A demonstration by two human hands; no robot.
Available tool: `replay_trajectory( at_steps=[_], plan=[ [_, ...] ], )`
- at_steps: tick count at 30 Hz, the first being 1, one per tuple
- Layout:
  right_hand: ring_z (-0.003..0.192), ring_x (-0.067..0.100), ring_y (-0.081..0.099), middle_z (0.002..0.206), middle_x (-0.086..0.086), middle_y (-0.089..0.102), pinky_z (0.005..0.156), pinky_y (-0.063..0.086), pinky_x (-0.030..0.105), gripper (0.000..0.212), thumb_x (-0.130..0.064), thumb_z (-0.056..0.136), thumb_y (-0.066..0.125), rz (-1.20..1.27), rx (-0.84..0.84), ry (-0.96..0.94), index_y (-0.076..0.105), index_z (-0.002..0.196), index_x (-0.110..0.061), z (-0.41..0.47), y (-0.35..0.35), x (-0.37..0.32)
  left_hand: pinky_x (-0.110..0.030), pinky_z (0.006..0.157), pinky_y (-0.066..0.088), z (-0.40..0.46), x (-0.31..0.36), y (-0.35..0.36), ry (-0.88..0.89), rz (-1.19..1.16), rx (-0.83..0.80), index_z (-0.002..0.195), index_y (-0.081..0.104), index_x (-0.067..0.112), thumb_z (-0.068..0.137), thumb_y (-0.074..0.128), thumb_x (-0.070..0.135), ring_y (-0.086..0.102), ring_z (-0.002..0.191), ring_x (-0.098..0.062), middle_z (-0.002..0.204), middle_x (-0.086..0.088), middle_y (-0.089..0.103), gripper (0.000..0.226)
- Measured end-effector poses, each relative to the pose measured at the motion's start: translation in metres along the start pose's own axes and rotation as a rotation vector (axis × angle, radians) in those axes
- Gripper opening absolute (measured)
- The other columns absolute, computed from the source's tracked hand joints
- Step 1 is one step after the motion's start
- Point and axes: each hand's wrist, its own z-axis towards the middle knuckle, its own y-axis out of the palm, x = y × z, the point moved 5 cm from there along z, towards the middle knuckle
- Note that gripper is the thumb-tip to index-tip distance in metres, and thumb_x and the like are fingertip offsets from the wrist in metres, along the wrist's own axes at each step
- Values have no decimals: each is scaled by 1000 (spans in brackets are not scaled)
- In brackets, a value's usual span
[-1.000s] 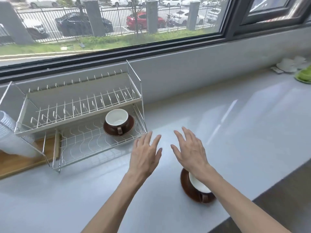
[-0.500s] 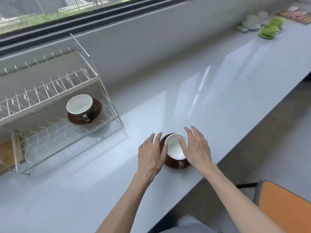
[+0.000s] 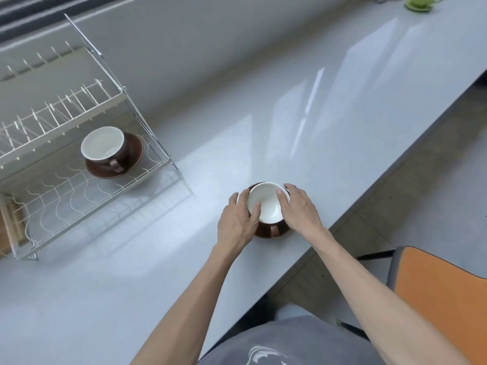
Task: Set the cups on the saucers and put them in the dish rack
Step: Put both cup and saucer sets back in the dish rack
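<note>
Both hands, left and right, clasp the cup on its saucer; left of them, the rack holds another cup.

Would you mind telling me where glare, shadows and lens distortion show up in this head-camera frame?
In the head view, pale window reflections streak the glossy counter toward the far right; the dish rack throws a faint wire-grid shadow on the counter beside it; wide-angle distortion tilts the counter edge and rack; the green cup at the top edge is soft and cropped, while both hands, left and right, look fairly sharp.
</note>
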Motion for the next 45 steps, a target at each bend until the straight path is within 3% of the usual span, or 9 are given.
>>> replay_trajectory(
  at_steps=[3, 7, 10, 18, 30, 33, 36, 39, 45],
  plan=[
    [128, 33, 48, 141, 14, 50, 100, 37, 39, 47, -41, 105, 30, 29, -22, 13, 43, 142, -15, 2, 0, 0, -33, 91, 42, 4, 1, 0, -37, -105, -19, 138, 48, 27, 98, 44, 44, 54, 123, -20, 135, 3, 57, 44],
    [122, 36, 52, 133, 14, 58, 95, 39, 39, 44, -38, 105, 29, 43, -51, 41, 45, 139, -15, 6, 1, 4, -38, 105, 44, 7, -7, -2, -255, -381, -86, 142, 45, 25, 96, 51, 44, 54, 121, -19, 130, 4, 54, 51],
    [121, 36, 52, 130, 15, 60, 97, 41, 41, 43, -36, 105, 28, 57, -63, 44, 47, 137, -15, 10, 3, 6, -41, 104, 47, 10, -14, -2, -330, -483, -114, 141, 47, 28, 91, 55, 46, 58, 117, -23, 129, 1, 55, 53],
    [112, 36, 52, 115, 16, 63, 91, 42, 41, 41, -31, 105, 26, 24, -99, 3, 56, 120, -7, 11, 6, 0, -45, 98, 53, 4, -21, -5, -307, -568, -46, 119, 64, 33, 91, 58, 40, 63, 111, -21, 120, -3, 65, 29],
    [106, 32, 55, 106, 11, 64, 89, 43, 40, 41, -32, 105, 26, -26, -187, -144, 58, 114, -8, 9, 24, -71, -47, 93, 56, -8, -56, -57, -370, -618, 87, 112, 67, 39, 76, 57, 53, 69, 102, -22, 109, 0, 73, 40],
    [100, 33, 55, 95, 8, 60, 81, 41, 38, 37, -32, 104, 26, -45, -202, -198, 55, 101, -9, 8, 33, -96, -48, 91, 57, -10, -70, -79, -388, -635, 129, 101, 66, 45, 73, 57, 54, 71, 97, -23, 102, 0, 75, 30],
    [97, 33, 55, 89, 6, 55, 78, 38, 37, 35, -32, 104, 27, -65, -224, -241, 51, 93, -9, 6, 44, -121, -48, 88, 59, -16, -84, -100, -398, -648, 170, 106, 68, 39, 76, 59, 50, 72, 94, -25, 98, -3, 75, 33],
    [101, 37, 57, 91, 10, 58, 79, 40, 39, 39, -31, 104, 27, -81, -265, -281, 56, 102, -5, 3, 57, -147, -49, 86, 60, -25, -99, -122, -409, -654, 225, 110, 69, 36, 80, 60, 47, 72, 94, -27, 98, -4, 75, 33],
    [110, 37, 55, 115, 15, 64, 96, 45, 44, 42, -34, 104, 29, -115, -332, -367, 59, 118, -9, -7, 90, -199, -49, 84, 60, -44, -134, -163, -446, -686, 321, 103, 68, 39, 85, 61, 42, 71, 98, -30, 100, -12, 75, 20]
  ],
)
